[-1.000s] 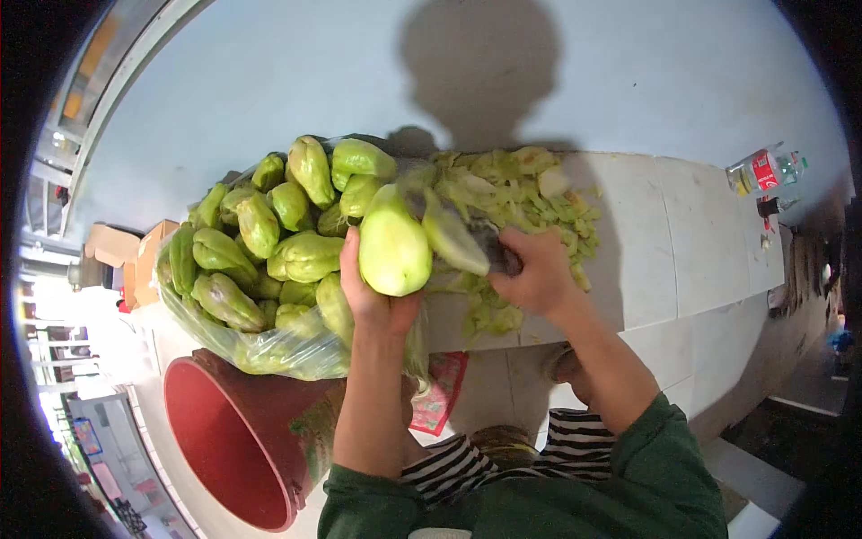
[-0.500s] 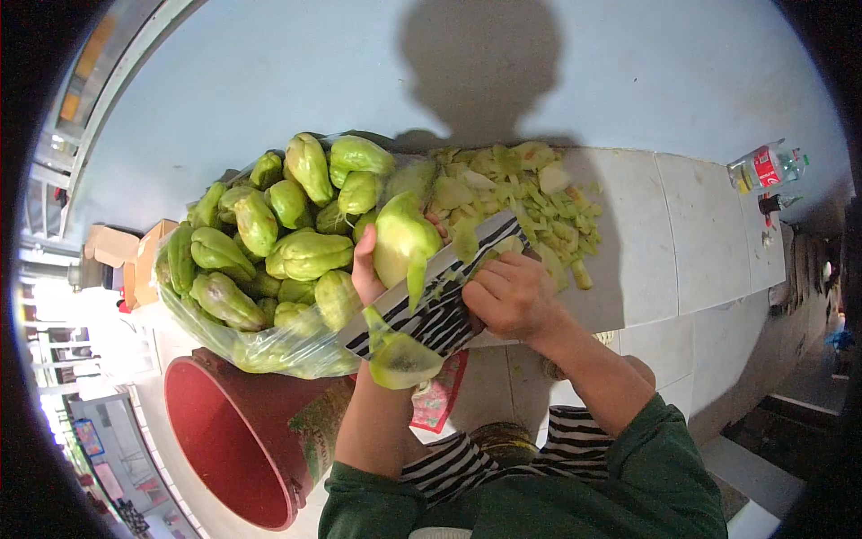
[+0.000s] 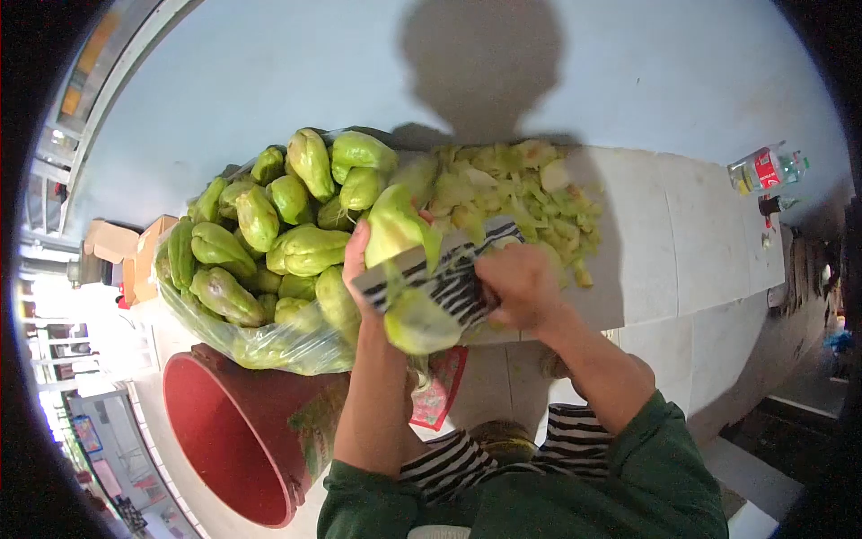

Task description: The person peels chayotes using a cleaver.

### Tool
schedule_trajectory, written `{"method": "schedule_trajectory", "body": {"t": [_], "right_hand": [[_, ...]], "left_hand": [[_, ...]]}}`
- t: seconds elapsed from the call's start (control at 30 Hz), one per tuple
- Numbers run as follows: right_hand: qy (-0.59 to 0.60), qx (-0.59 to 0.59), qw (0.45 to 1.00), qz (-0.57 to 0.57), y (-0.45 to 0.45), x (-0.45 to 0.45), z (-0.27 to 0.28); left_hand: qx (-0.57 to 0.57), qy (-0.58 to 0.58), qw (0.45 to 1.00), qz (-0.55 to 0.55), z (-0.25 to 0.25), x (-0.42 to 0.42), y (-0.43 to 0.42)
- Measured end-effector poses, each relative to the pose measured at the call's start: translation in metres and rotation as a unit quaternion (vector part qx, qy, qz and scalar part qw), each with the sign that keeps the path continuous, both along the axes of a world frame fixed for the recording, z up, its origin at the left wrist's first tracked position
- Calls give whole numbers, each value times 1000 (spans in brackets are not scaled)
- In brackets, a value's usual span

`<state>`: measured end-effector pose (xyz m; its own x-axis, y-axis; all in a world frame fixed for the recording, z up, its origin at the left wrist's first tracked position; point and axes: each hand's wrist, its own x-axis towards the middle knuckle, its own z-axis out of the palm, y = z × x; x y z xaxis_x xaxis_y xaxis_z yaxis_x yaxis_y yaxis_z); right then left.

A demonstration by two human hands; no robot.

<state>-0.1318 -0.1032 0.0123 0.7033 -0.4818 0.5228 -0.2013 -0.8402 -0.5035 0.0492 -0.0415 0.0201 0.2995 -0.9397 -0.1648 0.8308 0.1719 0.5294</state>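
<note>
Both hands were busy: the left hand [image 3: 357, 269] was grasping the fruit [image 3: 391, 225], and the right hand [image 3: 521, 283], a little blurred, was clenched around the handle of the knife [image 3: 458, 278]. Taking the knife as the centre of the clock, the fruit was at ten, its lower part crossed by the blade; I cannot tell how deep the edge went. The blade's far end came near the left palm, and a slice [image 3: 417, 325] clung to it. At nine to ten, close by the left hand, swelled the bag [image 3: 260, 346] of more fruits, so room was narrow there. The peelings [image 3: 516, 184] lay at one, back to the wall [image 3: 682, 81]. Wider room was toward three, where the bench [image 3: 709, 234] stretched to the bottle [image 3: 763, 169]. Its front edge passed just under the right hand, and the bucket [image 3: 211, 440] stood at eight.
</note>
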Motion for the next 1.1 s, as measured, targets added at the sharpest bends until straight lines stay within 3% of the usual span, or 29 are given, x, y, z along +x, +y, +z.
{"method": "schedule_trajectory", "body": {"t": [0.2, 0.33, 0.4, 0.47, 0.53, 0.57, 0.67, 0.73, 0.8, 0.87, 0.97, 1.03, 1.1], "right_hand": [[39, 24, 998, -43, -3, -1, -11], [30, -11, 999, -35, 0, 2, -3], [32, -12, 999, -31, 2, 2, 4], [33, -11, 999, -29, 2, 1, 0], [32, 57, 994, -86, -3, 2, -10], [31, 54, 994, -90, -5, 0, -11], [19, 48, 997, -58, -7, -2, -4], [11, 29, 999, 20, -5, -3, 8], [0, 24, 1000, 17, -3, -3, 9], [-9, 18, 1000, 10, -3, -5, 8], [10, 25, 1000, 6, -5, -6, -1], [33, 60, 994, -89, -11, -3, -8], [46, 61, 995, -70, -12, -6, -4]], "left_hand": [[-2, -29, 996, 86, 12, -4, 1], [-34, -29, 997, 57, 6, 1, 5], [-51, -8, 998, -35, 2, 1, 6], [-46, -15, 998, -43, 7, -4, 6], [20, -14, 997, 77, 17, -12, 5], [-3, 4, 999, 36, 9, -7, 8], [3, -2, 998, 60, 0, -7, 12], [19, -7, 1000, 12, 1, -1, 7], [-42, -5, 997, -63, -2, 3, 5], [-48, 2, 996, -71, 2, 0, 7], [-27, -4, 998, -61, 3, -5, 10], [20, -40, 999, 22, 4, -9, 9], [14, -32, 999, 29, 4, -12, 8]]}}
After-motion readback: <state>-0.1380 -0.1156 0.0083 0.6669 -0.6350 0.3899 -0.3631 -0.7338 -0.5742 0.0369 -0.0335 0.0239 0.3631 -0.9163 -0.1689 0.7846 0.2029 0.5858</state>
